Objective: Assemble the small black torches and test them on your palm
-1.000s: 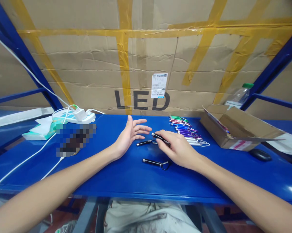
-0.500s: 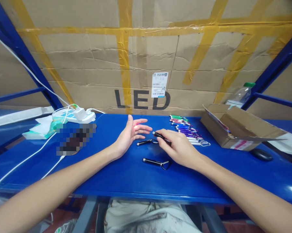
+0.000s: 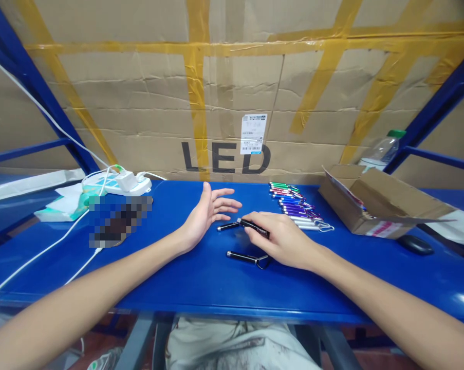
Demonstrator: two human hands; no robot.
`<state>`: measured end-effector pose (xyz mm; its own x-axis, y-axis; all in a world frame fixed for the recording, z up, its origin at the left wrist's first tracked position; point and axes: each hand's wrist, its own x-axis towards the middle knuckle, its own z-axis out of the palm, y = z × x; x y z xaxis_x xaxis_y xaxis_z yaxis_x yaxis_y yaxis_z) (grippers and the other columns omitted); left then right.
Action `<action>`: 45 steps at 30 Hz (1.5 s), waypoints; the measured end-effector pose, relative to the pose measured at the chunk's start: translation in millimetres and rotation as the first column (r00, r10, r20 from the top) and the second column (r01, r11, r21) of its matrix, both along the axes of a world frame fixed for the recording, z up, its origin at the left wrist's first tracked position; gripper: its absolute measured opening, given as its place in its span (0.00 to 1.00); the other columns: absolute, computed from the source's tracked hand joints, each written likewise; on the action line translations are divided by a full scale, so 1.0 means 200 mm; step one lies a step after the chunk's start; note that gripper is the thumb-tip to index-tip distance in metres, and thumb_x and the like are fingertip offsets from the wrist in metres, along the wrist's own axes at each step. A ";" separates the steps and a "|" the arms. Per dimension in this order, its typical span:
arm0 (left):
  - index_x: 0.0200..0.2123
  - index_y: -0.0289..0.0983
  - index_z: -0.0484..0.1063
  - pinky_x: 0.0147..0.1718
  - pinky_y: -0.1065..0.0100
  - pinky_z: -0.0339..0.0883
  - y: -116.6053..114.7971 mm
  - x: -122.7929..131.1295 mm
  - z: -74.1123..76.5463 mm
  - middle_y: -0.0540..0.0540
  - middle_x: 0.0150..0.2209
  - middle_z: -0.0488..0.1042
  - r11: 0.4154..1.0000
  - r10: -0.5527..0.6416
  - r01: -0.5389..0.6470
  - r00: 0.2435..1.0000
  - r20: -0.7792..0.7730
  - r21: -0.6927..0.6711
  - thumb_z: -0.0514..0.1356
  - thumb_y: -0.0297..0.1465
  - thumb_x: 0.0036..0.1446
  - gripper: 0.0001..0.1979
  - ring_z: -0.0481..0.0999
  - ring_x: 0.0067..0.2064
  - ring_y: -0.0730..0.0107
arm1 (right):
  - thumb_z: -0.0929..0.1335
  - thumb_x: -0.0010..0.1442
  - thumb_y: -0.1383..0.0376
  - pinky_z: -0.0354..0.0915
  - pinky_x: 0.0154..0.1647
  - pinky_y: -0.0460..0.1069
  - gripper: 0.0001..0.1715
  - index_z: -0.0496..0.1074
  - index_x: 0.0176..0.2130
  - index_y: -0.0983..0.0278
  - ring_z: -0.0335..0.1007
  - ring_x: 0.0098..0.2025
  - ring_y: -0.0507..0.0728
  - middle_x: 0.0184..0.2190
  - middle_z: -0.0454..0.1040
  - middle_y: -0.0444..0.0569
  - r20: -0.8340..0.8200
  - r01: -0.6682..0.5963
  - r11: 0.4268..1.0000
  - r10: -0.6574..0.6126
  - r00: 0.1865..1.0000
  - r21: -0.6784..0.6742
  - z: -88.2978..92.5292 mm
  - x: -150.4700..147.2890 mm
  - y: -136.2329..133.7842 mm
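My right hand [image 3: 282, 239] grips a small black pen-shaped light [image 3: 254, 226], its tip pointing left just above the blue table [image 3: 201, 280]. My left hand [image 3: 207, 213] is held open, palm turned toward that tip, fingers spread and holding nothing. A second black pen light [image 3: 227, 225] lies on the table between the two hands. A third black one [image 3: 244, 257] with a ring clip lies nearer me, just left of my right wrist.
A row of coloured pen lights [image 3: 295, 206] lies behind my right hand. An open cardboard box [image 3: 374, 203] and a plastic bottle [image 3: 380, 150] stand at the right, with a black mouse [image 3: 413, 244]. A power strip [image 3: 118, 183], white cable [image 3: 35, 257] and tissue pack [image 3: 64, 204] sit at the left.
My right hand has lowered the black pen light slightly toward the table. A red light spot seen on my left fingers half a second ago is gone. My left hand has stayed put.
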<state>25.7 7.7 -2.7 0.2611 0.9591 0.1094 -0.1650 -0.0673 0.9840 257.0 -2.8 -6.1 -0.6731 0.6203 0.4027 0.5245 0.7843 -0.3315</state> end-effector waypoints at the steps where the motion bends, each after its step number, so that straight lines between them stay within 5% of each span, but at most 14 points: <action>1: 0.60 0.37 0.73 0.49 0.59 0.71 0.00 0.00 0.00 0.36 0.51 0.83 1.000 -0.001 0.001 1.000 -0.001 0.001 0.45 0.66 0.67 0.43 0.79 0.54 0.51 | 0.64 0.75 0.63 0.70 0.45 0.53 0.14 0.76 0.53 0.63 0.80 0.43 0.60 0.43 0.83 0.54 0.007 0.000 1.000 0.000 1.000 -0.003 0.00 0.00 0.00; 22: 0.61 0.35 0.71 0.48 0.61 0.71 0.00 0.00 0.00 0.36 0.51 0.82 1.000 -0.013 0.013 1.000 -0.008 0.004 0.44 0.67 0.67 0.44 0.79 0.52 0.54 | 0.59 0.79 0.64 0.68 0.43 0.53 0.16 0.73 0.54 0.64 0.76 0.39 0.60 0.38 0.79 0.51 0.116 -0.097 0.995 0.094 0.989 0.020 0.01 -0.01 -0.01; 45: 0.64 0.32 0.69 0.45 0.62 0.73 -0.01 0.00 0.00 0.33 0.49 0.82 1.000 -0.003 0.004 1.000 0.030 -0.020 0.45 0.67 0.67 0.46 0.81 0.48 0.55 | 0.60 0.79 0.64 0.71 0.47 0.54 0.16 0.72 0.58 0.62 0.80 0.45 0.61 0.46 0.82 0.53 0.082 -0.113 0.993 0.116 0.990 -0.047 0.01 0.00 -0.01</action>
